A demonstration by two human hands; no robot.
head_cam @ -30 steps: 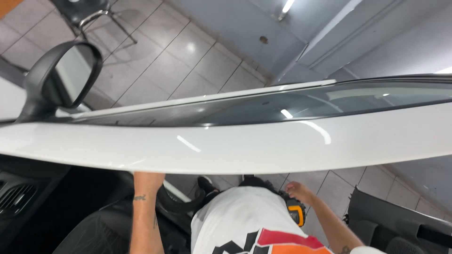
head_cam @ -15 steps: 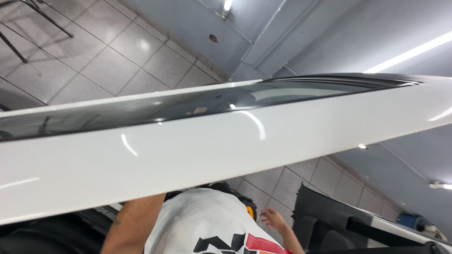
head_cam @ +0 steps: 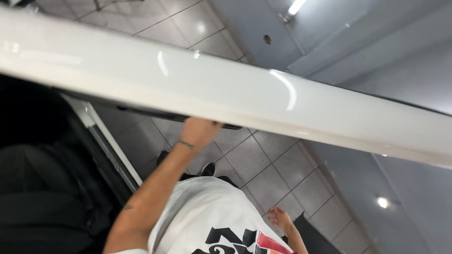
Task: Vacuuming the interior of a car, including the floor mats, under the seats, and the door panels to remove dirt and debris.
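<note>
A long glossy white car door panel [head_cam: 226, 89] runs across the view from upper left to right. My left hand [head_cam: 200, 130] reaches up to its lower edge and grips there by a black trim strip [head_cam: 155, 113]; the fingertips are hidden behind the panel. My right hand [head_cam: 280, 218] hangs low beside my white printed T-shirt [head_cam: 207, 221], fingers loosely apart and holding nothing. My black shoes [head_cam: 207, 168] show on the floor below the left hand.
The dark car interior with a seat [head_cam: 42, 197] fills the left side, edged by a white sill [head_cam: 101, 136]. Grey floor tiles [head_cam: 263, 164] lie under me. A grey wall [head_cam: 376, 42] with lamp reflections is at the right.
The view has swung, so the door panel now sits higher and slants the other way. My left hand has come up to its lower edge; my right hand has dropped lower at my side.
</note>
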